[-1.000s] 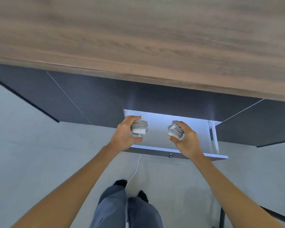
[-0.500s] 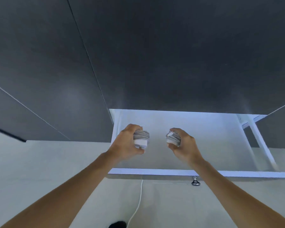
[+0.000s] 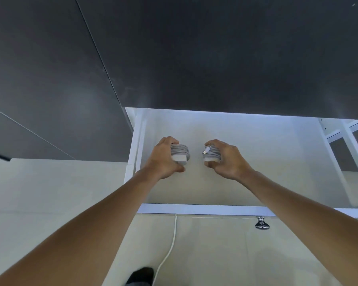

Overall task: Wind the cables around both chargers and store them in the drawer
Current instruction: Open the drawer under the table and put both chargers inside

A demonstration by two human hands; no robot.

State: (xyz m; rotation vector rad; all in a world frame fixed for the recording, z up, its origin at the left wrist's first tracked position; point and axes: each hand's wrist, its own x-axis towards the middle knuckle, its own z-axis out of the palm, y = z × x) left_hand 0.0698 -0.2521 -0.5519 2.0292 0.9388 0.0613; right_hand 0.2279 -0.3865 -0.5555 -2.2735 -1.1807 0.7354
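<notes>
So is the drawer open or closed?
Open. The drawer is pulled out, its pale floor showing, and both hands hold wound chargers over it.

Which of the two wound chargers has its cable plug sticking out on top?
The charger in the right hand: a small white plug tip pokes out on its inner side. The charger in the left hand shows only smooth coils.

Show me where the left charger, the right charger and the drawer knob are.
left charger (image 3: 180, 154), head view, on its wound grey cable
right charger (image 3: 212, 154), head view, on its cable coil
drawer knob (image 3: 261, 223), head view, on the metal knob under the front edge
</notes>
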